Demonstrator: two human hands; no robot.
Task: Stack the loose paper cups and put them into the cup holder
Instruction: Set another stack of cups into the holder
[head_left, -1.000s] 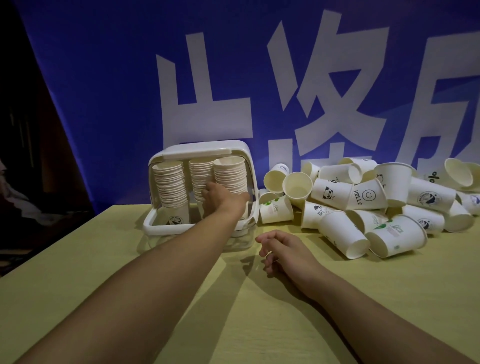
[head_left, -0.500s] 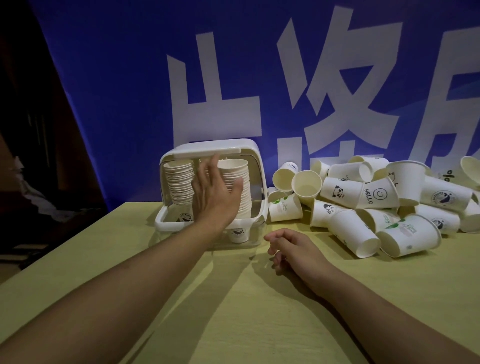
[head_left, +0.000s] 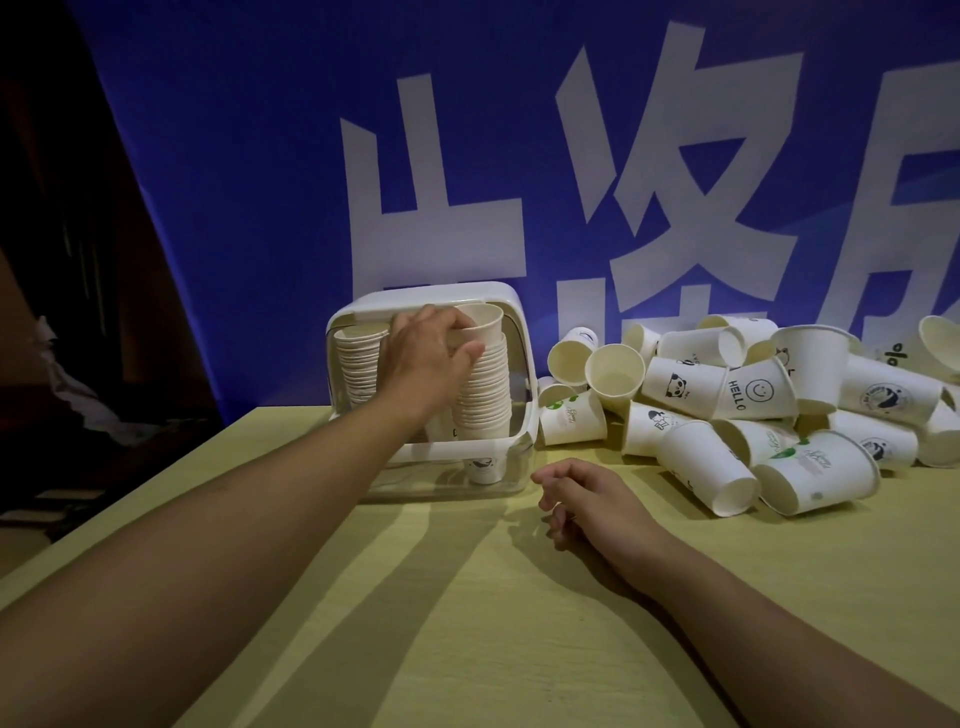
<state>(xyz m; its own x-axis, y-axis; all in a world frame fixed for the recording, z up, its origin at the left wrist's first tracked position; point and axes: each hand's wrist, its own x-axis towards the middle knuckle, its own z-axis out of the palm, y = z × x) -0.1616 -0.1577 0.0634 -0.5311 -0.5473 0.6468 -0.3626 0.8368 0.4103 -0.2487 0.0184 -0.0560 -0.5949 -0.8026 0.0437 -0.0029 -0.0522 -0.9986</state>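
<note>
A white cup holder (head_left: 523, 358) stands at the back of the table with its open front toward me, and stacks of paper cups stand inside it. The left stack (head_left: 358, 364) and the right stack (head_left: 485, 400) show; the middle one is hidden behind my left hand (head_left: 426, 358). That hand reaches into the holder, its thumb and fingers curled round the top cups of the right stack. My right hand (head_left: 592, 493) rests on the table in front of the holder, fingers loosely curled, holding nothing. A pile of loose paper cups (head_left: 753, 395) lies to the right.
The yellow table (head_left: 467, 623) stretches toward me from the holder. A blue banner (head_left: 260, 208) with large white characters hangs right behind the holder and the cups. The table's left edge drops into a dark area with clutter.
My left hand has risen from low in the holder to the top of the stacks and gone from flat to curled on the right stack. My right hand has stayed put.
</note>
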